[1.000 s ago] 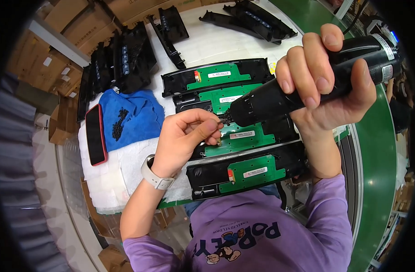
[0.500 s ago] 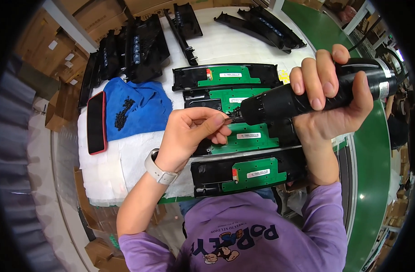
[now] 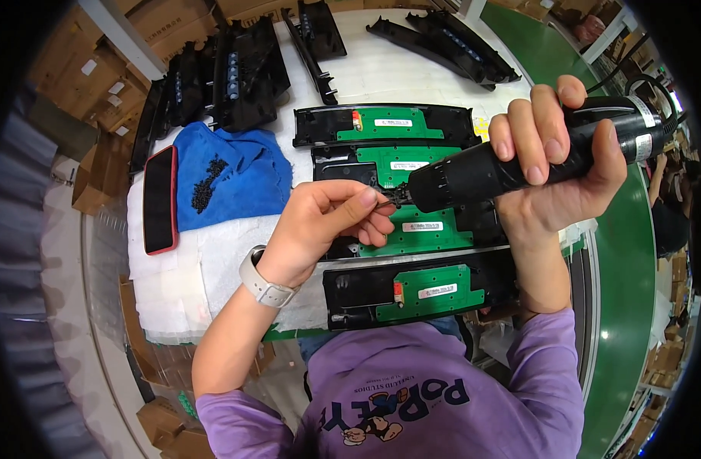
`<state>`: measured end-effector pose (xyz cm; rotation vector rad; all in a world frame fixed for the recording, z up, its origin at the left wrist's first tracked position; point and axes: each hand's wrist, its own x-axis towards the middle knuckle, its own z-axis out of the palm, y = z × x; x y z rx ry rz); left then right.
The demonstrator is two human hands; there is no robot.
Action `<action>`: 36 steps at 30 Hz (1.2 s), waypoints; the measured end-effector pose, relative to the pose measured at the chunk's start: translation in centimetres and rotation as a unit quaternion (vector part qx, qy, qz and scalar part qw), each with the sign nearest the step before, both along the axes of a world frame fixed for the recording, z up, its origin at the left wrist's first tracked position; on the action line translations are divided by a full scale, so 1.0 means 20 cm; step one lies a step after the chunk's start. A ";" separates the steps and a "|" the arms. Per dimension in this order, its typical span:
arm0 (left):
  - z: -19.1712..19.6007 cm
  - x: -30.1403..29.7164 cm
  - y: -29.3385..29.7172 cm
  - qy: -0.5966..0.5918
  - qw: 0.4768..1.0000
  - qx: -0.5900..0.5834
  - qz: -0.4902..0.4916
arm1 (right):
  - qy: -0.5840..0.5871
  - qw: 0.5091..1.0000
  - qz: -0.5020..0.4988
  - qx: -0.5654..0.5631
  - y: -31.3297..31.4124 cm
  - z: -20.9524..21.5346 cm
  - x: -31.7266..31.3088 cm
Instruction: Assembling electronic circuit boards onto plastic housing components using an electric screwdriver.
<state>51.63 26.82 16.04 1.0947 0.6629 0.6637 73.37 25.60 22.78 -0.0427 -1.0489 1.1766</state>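
Note:
My right hand (image 3: 553, 145) is wrapped round a black electric screwdriver (image 3: 476, 176), held level above the panels with its nose toward the left. Small black screws (image 3: 400, 196) cling in a cluster about its bit. Thumb and forefinger of my left hand (image 3: 327, 218) pinch at the bit's end on what looks like one small dark screw, partly hidden by the fingertips. Below lie black panels with green circuit boards (image 3: 423, 237), in a column; the nearest panel (image 3: 358, 306) is at the table's front edge. A loose pile of black screws (image 3: 207, 187) rests on a blue cloth (image 3: 255, 180).
A phone in a red case (image 3: 160, 200) lies left of the cloth. Black plastic housings (image 3: 247, 73) stand at the back left, and more housings (image 3: 450, 50) lie at the back right. White padding (image 3: 235, 264) covers the table. A cable (image 3: 660, 88) trails from the screwdriver's rear.
Both hands and the screwdriver stay almost where they were; the left fingers still pinch at the bit's end. The whole view has shifted slightly.

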 end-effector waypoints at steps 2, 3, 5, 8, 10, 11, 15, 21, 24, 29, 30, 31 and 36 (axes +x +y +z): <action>0.01 0.00 0.00 0.000 1.000 -0.002 0.001 | 0.001 1.000 0.000 -0.001 0.00 0.00 0.01; 0.02 0.00 0.00 0.003 1.000 -0.007 0.002 | 0.004 1.000 -0.003 -0.001 0.00 0.01 0.01; 0.03 0.00 -0.01 0.006 1.000 -0.012 0.002 | 0.008 1.000 -0.007 -0.001 -0.01 0.01 0.02; 0.02 0.00 -0.01 0.003 1.000 -0.001 0.007 | 0.009 1.000 -0.004 0.004 -0.01 0.01 0.02; 0.02 0.01 -0.01 0.003 1.000 -0.004 0.011 | 0.008 1.000 -0.005 0.005 -0.01 0.01 0.03; 0.02 0.01 -0.02 0.004 1.000 -0.004 0.010 | 0.008 1.000 -0.006 0.004 -0.01 0.01 0.03; 0.03 0.01 -0.02 -0.002 1.000 -0.014 0.013 | 0.008 1.000 -0.008 0.007 -0.01 0.00 0.03; 0.01 0.02 -0.02 0.009 1.000 0.007 0.024 | -0.003 1.000 -0.006 0.006 -0.02 0.00 0.03; 0.01 0.02 -0.02 0.036 0.998 0.047 0.030 | -0.006 1.000 -0.003 0.005 -0.02 0.00 0.03; 0.03 0.02 -0.03 0.069 0.992 0.099 0.026 | -0.008 1.000 0.004 0.003 -0.02 0.00 0.03; 0.03 0.02 -0.03 0.075 0.990 0.115 0.022 | -0.018 1.000 0.008 0.006 -0.02 0.00 0.04; 0.03 0.02 -0.03 0.081 0.988 0.131 0.018 | -0.027 1.000 0.012 0.009 -0.02 0.00 0.04; 0.04 0.02 -0.03 0.155 0.961 0.230 -0.010 | -0.074 0.995 0.063 0.023 -0.01 0.00 0.03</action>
